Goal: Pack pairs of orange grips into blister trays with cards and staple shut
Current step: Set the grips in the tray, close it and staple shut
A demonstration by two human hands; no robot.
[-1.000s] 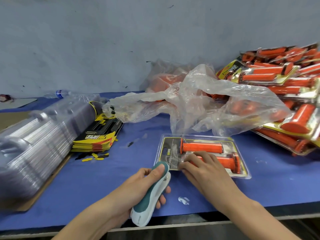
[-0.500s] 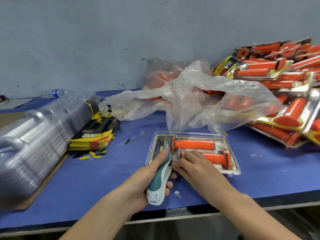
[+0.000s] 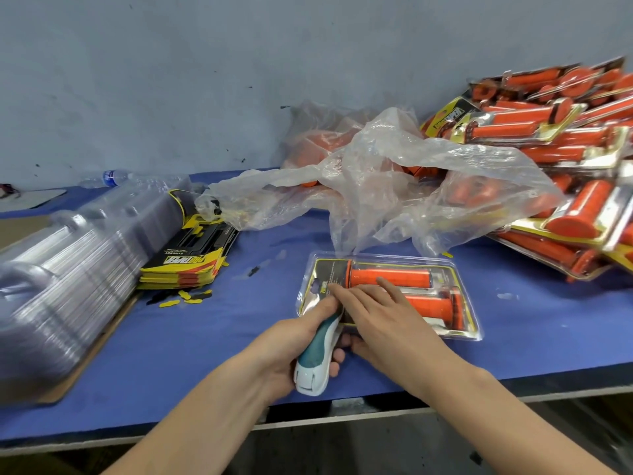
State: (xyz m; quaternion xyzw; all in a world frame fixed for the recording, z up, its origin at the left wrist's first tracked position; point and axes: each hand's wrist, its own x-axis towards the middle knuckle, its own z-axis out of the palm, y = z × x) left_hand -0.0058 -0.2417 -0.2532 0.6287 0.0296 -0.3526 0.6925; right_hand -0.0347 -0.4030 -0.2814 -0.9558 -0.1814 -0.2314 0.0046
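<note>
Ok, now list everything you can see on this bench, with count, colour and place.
blister pack: one, clear over yellow-black card, front centre
orange grips: two, orange, inside that pack
stapler: one, teal and white, at pack's near-left edge
card stack: one, yellow-black-red, left of pack
clear tray stack: one, transparent, far left
plastic bags: seemingly two, clear, behind pack
finished packs: many, orange and yellow, piled right
water bottle: one, clear with blue label, far left by wall
table: one, blue top, under everything
left hand: one, grips stapler
right hand: one, fingers flat on pack
</note>
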